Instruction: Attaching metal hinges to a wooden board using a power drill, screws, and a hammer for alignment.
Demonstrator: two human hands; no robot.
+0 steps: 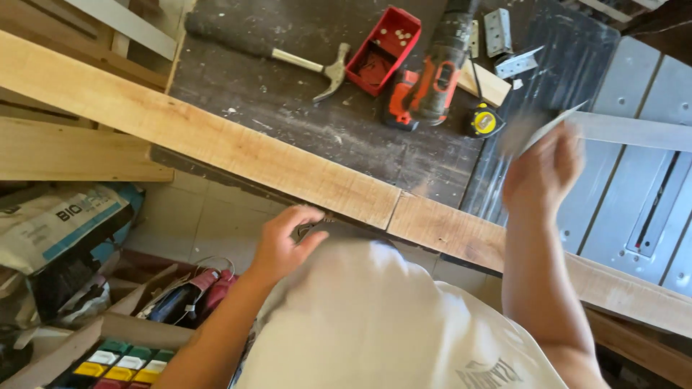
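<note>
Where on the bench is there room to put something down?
The dark benchtop is bare below the hammer, between it and the long plank. The grey saw table on the right is mostly bare. It is crowded around the red tray, drill and tape measure.

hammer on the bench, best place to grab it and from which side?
Grip the hammer by its dark handle, at the upper-left end. It lies flat, head toward the red tray, so that end is crowded. Probably come from above at the left, where the benchtop around the handle is open.

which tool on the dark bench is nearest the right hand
The yellow tape measure, just left of the raised right hand. The red drill lies further left, and the hammer furthest.
</note>
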